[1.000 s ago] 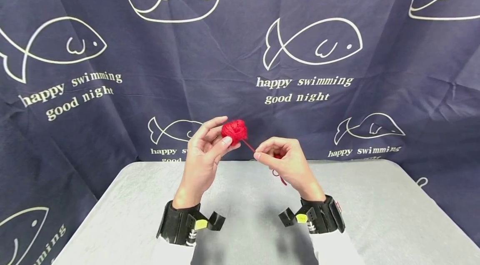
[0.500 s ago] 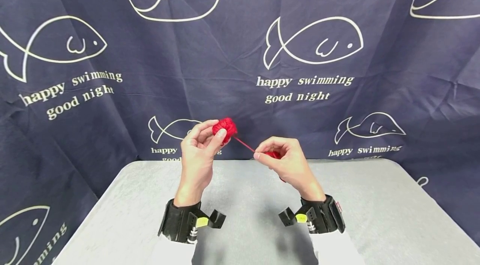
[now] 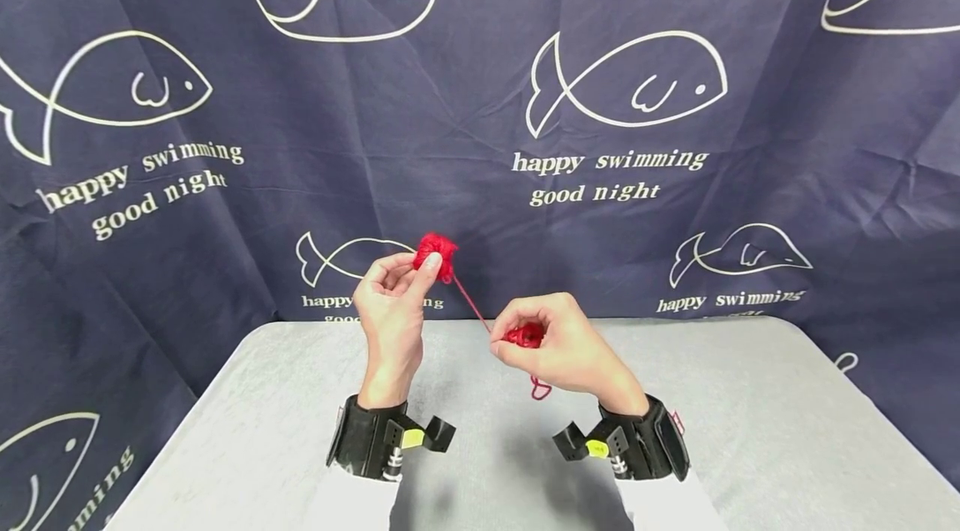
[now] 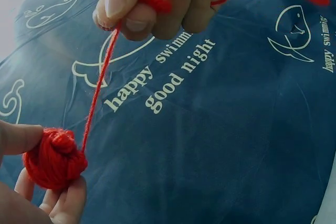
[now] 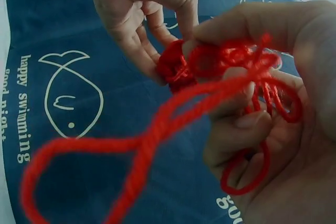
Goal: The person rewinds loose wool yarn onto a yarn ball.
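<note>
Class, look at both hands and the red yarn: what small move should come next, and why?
Probably the right hand draws more strand off the yarn ball: the left hand pinches the ball, the strand runs taut, and loose loops gather in the right.

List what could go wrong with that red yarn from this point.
1. The left hand holds the yarn ball only at its fingertips, above the table; a tug along the taut strand might pull it free.
2. The loose loops bunched in the right hand could tangle or knot.
3. The hanging loop may snag.
</note>
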Demonstrator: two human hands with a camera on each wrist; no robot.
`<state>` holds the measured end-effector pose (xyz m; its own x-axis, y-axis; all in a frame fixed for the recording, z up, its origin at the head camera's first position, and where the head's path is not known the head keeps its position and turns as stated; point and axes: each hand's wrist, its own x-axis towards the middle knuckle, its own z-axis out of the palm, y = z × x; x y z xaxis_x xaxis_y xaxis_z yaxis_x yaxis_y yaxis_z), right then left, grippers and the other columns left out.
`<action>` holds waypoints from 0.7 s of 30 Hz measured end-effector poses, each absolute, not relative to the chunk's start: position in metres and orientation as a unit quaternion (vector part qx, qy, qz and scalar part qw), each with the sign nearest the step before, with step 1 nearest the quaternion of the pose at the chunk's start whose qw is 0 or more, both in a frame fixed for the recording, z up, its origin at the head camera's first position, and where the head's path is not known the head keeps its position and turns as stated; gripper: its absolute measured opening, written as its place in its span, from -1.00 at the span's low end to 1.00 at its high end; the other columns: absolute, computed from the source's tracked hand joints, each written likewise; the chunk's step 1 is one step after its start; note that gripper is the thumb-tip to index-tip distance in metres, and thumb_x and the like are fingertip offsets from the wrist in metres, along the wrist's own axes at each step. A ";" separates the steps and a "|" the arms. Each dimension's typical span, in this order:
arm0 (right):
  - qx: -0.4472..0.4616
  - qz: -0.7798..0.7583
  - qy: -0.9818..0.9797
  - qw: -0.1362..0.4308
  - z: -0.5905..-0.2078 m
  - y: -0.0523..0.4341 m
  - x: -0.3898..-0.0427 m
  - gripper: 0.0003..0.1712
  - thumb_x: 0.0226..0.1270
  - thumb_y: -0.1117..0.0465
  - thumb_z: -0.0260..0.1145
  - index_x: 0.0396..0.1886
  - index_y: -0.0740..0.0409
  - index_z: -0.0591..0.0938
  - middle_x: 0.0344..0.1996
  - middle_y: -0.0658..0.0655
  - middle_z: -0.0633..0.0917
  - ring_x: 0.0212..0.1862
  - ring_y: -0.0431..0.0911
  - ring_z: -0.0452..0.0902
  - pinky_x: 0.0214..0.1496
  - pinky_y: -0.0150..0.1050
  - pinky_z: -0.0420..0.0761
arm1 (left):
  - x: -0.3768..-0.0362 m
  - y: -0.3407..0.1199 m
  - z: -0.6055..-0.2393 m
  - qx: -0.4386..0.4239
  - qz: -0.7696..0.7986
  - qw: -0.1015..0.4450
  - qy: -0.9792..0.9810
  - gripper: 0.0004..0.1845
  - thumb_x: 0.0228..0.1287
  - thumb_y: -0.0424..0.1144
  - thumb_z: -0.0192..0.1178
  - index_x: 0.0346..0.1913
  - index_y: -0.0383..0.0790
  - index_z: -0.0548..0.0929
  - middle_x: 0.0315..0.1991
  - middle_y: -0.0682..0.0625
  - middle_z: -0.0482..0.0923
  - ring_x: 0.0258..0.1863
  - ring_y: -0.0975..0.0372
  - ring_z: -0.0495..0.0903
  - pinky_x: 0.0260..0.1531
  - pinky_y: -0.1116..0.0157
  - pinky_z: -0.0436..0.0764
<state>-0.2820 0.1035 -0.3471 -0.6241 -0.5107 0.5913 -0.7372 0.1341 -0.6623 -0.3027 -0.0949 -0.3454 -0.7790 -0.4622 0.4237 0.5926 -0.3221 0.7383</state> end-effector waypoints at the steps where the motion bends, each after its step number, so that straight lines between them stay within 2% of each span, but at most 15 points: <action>1: 0.425 0.502 -0.744 0.112 -0.347 0.103 -0.281 -0.79 0.11 0.48 0.44 -0.42 0.07 0.74 -0.57 -0.08 0.67 -0.58 -0.20 0.49 -0.56 -0.38 0.50 | -0.303 -0.095 -0.345 -0.066 -0.811 0.328 -0.480 -0.77 0.03 -0.59 0.44 -0.30 -0.29 0.67 -0.41 -0.03 0.63 -0.45 0.27 0.68 -0.28 0.38 0.70; 5: 0.437 0.495 -0.742 0.113 -0.345 0.101 -0.278 -0.79 0.11 0.48 0.44 -0.43 0.06 0.73 -0.61 -0.11 0.65 -0.60 -0.21 0.49 -0.58 -0.39 0.48 | -0.304 -0.094 -0.347 -0.065 -0.796 0.342 -0.495 -0.77 0.01 -0.59 0.46 -0.29 -0.35 0.67 -0.40 -0.03 0.63 -0.45 0.28 0.66 -0.30 0.39 0.70; 10: 0.439 0.523 -0.718 0.132 -0.341 0.103 -0.274 -0.80 0.13 0.47 0.46 -0.40 0.08 0.74 -0.58 -0.06 0.66 -0.59 -0.20 0.47 -0.60 -0.38 0.45 | -0.305 -0.092 -0.352 -0.093 -0.721 0.365 -0.582 -0.72 0.00 -0.55 0.50 -0.24 -0.49 0.63 -0.24 -0.12 0.67 -0.34 0.28 0.68 -0.21 0.41 0.69; 14: 0.431 0.572 -0.681 0.154 -0.337 0.109 -0.273 -0.79 0.12 0.53 0.45 -0.37 0.15 0.74 -0.52 0.03 0.67 -0.57 -0.16 0.45 -0.59 -0.36 0.45 | -0.305 -0.091 -0.356 -0.136 -0.656 0.358 -0.650 -0.72 0.00 -0.53 0.51 -0.23 -0.47 0.64 -0.19 -0.20 0.68 -0.28 0.18 0.72 -0.14 0.38 0.70; 17: 0.411 0.609 -0.652 0.185 -0.335 0.115 -0.275 -0.79 0.10 0.59 0.44 -0.36 0.24 0.73 -0.52 0.06 0.66 -0.59 -0.16 0.41 -0.62 -0.34 0.41 | -0.306 -0.092 -0.359 -0.176 -0.634 0.312 -0.685 -0.73 -0.01 -0.53 0.52 -0.24 -0.43 0.66 -0.23 -0.20 0.68 -0.25 0.07 0.73 -0.12 0.32 0.71; 21: 0.358 0.666 -0.614 0.227 -0.332 0.123 -0.278 -0.85 0.10 0.61 0.42 -0.36 0.37 0.70 -0.54 0.06 0.67 -0.61 -0.18 0.38 -0.63 -0.37 0.37 | -0.305 -0.095 -0.359 -0.224 -0.624 0.204 -0.721 -0.74 -0.01 -0.52 0.51 -0.24 -0.37 0.68 -0.28 -0.17 0.72 -0.25 0.05 0.75 -0.09 0.22 0.72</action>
